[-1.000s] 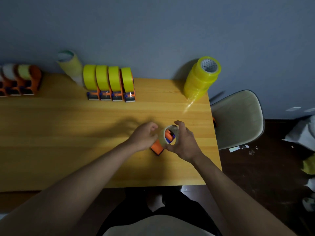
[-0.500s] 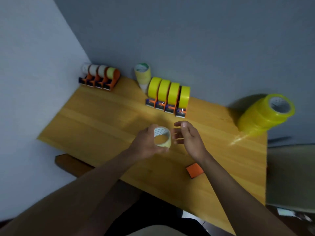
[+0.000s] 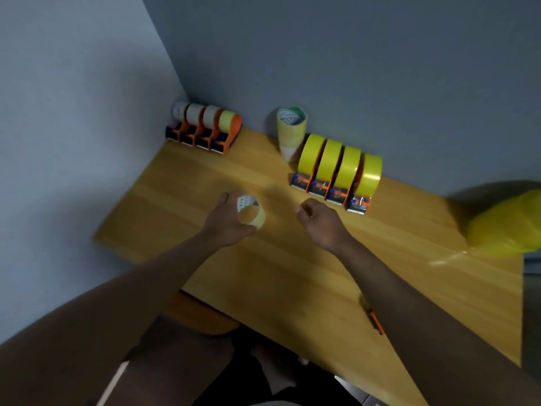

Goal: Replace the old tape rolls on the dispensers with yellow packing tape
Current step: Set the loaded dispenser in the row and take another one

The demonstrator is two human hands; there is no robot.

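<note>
Since half a second ago the right hand [image 3: 323, 222] has drawn away from the old tape roll [image 3: 251, 211] and now sits well apart from it, and the view has swung further left, so the corner of the walls shows and the orange dispenser [image 3: 376, 322] that lay on the table by the right forearm is now almost hidden under that arm, only an orange edge peeking out near the table's front edge. In the head view, the left hand [image 3: 227, 219] grips the nearly spent, pale yellowish roll, fingers curled around its outer band, with the printed inside of the core facing up; it is held above the wooden table [image 3: 190, 183]. The right hand hovers over the table with its fingers loosely curled and holds nothing. Against the back wall stand four dispensers loaded with yellow tape [image 3: 339, 168] side by side, touching one another. Just beside them to the left stands a stack of used rolls [image 3: 291, 131]. In the far corner sits a row of four orange dispensers with pale old rolls [image 3: 205, 126]. At the right edge, blurred, stands a stack of new yellow rolls [image 3: 509, 227].
</note>
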